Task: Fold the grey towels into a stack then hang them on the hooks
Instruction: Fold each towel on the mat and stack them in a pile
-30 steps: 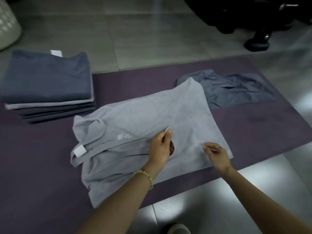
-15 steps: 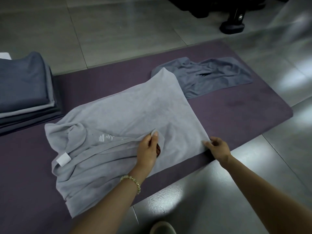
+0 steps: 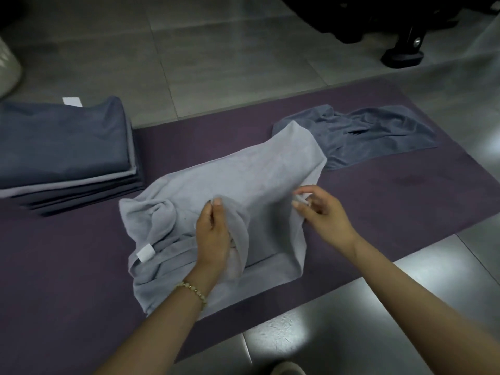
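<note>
Lying across the middle of the purple mat [image 3: 67, 253], the light grey towel [image 3: 243, 171] is rumpled, and both hands lift its near part off the mat. The left hand [image 3: 213, 239] has its grip closed on a bunched fold of the towel, thumb and fingers curled round the cloth, above the mat's near middle. A beaded bracelet [image 3: 193, 290] sits on that wrist. The right hand [image 3: 322, 212] holds the towel's right edge, also over the mat's near side. Its grip seems to be a pinch between thumb and forefinger, though the fingertips are blurred. A white tag [image 3: 145, 252] shows on the towel's crumpled end, toward the mat's left. At the mat's far left end stands a stack of folded towels [image 3: 62, 147], dark grey on top. Along the mat's far right side lies a dark grey towel [image 3: 378, 133], unfolded and creased, with the light towel's far corner overlapping it.
</note>
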Action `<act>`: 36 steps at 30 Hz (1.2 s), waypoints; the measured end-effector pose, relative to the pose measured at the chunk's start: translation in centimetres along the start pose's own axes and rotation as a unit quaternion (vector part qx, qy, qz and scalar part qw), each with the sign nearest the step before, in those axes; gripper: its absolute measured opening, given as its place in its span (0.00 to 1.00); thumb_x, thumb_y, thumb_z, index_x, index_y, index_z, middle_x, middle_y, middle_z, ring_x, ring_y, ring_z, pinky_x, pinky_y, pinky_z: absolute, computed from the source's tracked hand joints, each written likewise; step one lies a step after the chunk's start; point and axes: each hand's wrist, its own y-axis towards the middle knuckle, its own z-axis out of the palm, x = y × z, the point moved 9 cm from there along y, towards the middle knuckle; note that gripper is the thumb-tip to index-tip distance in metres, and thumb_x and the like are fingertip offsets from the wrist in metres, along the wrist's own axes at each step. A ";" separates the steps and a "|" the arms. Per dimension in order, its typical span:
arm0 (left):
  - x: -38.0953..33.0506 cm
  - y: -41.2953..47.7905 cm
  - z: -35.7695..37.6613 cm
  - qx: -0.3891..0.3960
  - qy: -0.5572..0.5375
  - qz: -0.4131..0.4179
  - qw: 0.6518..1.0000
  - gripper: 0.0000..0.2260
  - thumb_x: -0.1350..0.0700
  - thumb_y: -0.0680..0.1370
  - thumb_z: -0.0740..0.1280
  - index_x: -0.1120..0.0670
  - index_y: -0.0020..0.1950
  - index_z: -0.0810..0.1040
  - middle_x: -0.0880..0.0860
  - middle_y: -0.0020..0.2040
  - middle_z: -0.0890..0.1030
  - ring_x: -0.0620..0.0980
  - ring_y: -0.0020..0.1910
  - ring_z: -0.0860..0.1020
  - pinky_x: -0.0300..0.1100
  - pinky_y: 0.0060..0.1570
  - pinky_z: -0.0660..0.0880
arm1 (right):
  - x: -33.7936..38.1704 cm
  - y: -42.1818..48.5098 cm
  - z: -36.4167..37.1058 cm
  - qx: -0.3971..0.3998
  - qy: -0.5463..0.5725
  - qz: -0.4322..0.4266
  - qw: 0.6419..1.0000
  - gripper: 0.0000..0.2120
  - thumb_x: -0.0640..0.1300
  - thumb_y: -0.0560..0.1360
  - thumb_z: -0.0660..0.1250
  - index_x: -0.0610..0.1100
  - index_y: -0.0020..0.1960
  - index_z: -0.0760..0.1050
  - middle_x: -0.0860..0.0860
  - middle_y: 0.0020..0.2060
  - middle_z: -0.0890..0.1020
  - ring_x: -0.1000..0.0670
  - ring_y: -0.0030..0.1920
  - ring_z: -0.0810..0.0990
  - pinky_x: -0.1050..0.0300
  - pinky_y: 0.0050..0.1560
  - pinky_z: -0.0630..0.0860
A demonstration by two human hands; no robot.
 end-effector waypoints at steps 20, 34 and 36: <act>-1.9 2.4 -17.3 -0.053 -0.002 -0.021 0.998 0.19 0.53 0.82 0.58 0.70 0.45 0.74 0.55 0.32 0.69 0.47 0.32 0.66 0.39 0.31 0.66 | 10.6 0.5 24.1 0.292 -0.055 -0.046 0.954 0.08 0.38 0.68 0.76 0.46 0.43 0.80 0.51 0.33 0.83 0.55 0.37 0.82 0.65 0.45 0.77; -2.4 1.6 -17.8 0.040 -0.123 -0.106 0.986 0.18 0.45 0.79 0.57 0.54 0.52 0.82 0.56 0.45 0.84 0.49 0.43 0.82 0.40 0.43 0.78 | 15.2 1.5 27.0 0.275 -0.015 -0.103 0.956 0.03 0.45 0.70 0.72 0.46 0.41 0.82 0.52 0.38 0.84 0.47 0.38 0.80 0.60 0.45 0.76; -2.3 1.5 -17.6 0.043 -0.128 -0.112 0.985 0.17 0.47 0.81 0.55 0.54 0.52 0.82 0.56 0.45 0.84 0.49 0.43 0.82 0.40 0.43 0.79 | 14.6 1.6 27.1 0.256 -0.015 -0.101 0.961 0.01 0.42 0.71 0.72 0.46 0.42 0.83 0.52 0.39 0.85 0.47 0.41 0.83 0.59 0.48 0.78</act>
